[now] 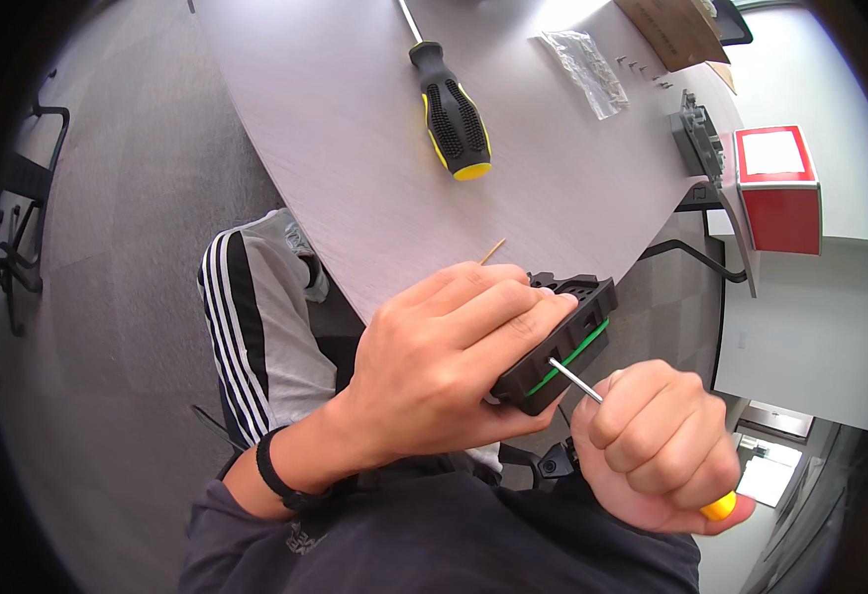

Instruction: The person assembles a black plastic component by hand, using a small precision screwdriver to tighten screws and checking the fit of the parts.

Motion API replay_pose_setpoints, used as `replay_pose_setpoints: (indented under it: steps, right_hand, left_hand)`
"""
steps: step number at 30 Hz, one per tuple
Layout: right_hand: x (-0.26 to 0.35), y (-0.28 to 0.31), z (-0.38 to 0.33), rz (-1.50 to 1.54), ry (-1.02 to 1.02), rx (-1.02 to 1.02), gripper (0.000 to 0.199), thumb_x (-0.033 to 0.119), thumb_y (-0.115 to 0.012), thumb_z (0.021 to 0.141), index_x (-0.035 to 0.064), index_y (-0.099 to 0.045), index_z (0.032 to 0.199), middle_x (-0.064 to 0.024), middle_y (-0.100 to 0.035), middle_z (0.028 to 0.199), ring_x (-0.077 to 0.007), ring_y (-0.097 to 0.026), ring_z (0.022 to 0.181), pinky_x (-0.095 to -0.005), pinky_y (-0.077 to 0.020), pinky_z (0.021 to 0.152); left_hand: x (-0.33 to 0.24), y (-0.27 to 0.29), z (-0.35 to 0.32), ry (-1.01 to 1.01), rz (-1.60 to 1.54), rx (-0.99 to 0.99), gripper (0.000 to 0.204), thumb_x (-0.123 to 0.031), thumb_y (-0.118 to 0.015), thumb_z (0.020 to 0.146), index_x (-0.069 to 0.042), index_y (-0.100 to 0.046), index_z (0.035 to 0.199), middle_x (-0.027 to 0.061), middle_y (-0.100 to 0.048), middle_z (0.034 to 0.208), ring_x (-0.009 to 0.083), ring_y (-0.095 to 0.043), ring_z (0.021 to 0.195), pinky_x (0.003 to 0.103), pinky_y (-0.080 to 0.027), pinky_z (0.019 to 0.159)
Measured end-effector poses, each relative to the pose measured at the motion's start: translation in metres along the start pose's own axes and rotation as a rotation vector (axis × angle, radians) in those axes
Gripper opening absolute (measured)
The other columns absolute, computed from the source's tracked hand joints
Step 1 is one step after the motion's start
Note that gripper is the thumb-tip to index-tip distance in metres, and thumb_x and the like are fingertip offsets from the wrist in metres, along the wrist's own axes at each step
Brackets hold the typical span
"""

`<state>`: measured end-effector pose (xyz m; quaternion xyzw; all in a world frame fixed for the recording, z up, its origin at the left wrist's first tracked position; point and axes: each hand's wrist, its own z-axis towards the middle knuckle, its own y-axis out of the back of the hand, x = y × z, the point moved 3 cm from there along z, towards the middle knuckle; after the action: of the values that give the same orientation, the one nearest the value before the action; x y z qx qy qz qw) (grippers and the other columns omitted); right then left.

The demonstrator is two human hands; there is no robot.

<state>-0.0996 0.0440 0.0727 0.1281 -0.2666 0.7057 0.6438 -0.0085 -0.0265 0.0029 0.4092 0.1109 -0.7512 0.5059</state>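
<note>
My left hand [454,346] is closed round a black plastic housing [523,381] with a bright green strip along one side. It holds the piece tilted, near the table's close edge. In my right hand [657,441] is a screwdriver [719,507], its yellow handle end showing below the fist. The metal shaft runs up and left from the fist, and its tip sits in an opening in the housing's side. Whether a screw is in there is hidden. A thin wooden stick [493,250] shows just beyond my left hand.
A larger black and yellow screwdriver [457,124] lies on the table [340,129]. Farther right are a clear plastic bag [584,71], several small screws [640,69], a cardboard piece [673,32] and a dark grey moulded part [696,139]. A red box [782,213] stands beyond the right edge.
</note>
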Motion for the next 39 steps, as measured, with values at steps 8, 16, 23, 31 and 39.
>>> replay_pose_setpoints:
  steps: [8,16,23,31,39]
  right_hand:
    - [-0.001,0.003,0.001,0.042,0.061,0.042,0.056,0.035,-0.029,0.104,0.0084,-0.032,0.055,0.003,-0.026,0.042,-0.0072,-0.019,0.032,-0.0237,-0.0148,0.033]
    - [-0.003,0.001,-0.003,0.134,0.023,0.061,0.05,0.021,-0.037,0.101,0.0076,-0.033,0.053,0.0004,-0.027,0.044,-0.009,-0.021,0.034,-0.0248,-0.0153,0.035]
    - [-0.004,0.001,0.01,0.026,-0.179,0.021,0.047,0.027,-0.036,0.1,0.0126,-0.031,0.055,0.005,-0.027,0.039,-0.0056,-0.02,0.031,-0.0215,-0.0113,0.033]
    - [-0.012,-0.007,0.013,0.027,-0.118,0.065,0.053,0.03,-0.035,0.102,0.0189,-0.022,0.053,0.0076,-0.024,0.041,-0.004,-0.018,0.031,-0.0222,-0.0149,0.032]
    - [-0.016,0.003,0.018,0.097,-0.174,0.158,0.05,0.024,-0.03,0.102,0.0187,-0.024,0.052,0.0058,-0.03,0.044,-0.0047,-0.024,0.033,-0.0218,-0.0178,0.034]
  left_hand:
    - [-0.002,0.0,0.001,0.0,0.011,-0.006,0.047,-0.015,-0.077,0.055,-0.004,-0.067,0.099,0.0055,-0.064,0.086,0.0245,-0.065,0.081,0.035,-0.054,0.071]
    - [0.001,0.002,-0.003,-0.015,0.007,0.004,0.049,-0.02,-0.08,0.055,-0.003,-0.067,0.1,0.0058,-0.065,0.088,0.0247,-0.065,0.083,0.036,-0.053,0.072]
    - [0.004,0.002,0.003,-0.032,-0.024,0.027,0.049,-0.024,-0.08,0.059,-0.001,-0.067,0.1,0.0071,-0.065,0.089,0.0248,-0.064,0.082,0.036,-0.052,0.071]
    - [0.006,0.007,0.004,-0.013,-0.043,0.116,0.04,-0.031,-0.07,0.076,0.0,-0.068,0.1,0.0084,-0.065,0.09,0.023,-0.064,0.086,0.036,-0.053,0.074]
    - [0.004,0.009,0.011,-0.006,-0.007,0.184,0.032,-0.031,-0.065,0.082,-0.004,-0.071,0.098,0.005,-0.066,0.09,0.018,-0.065,0.089,0.034,-0.054,0.073]
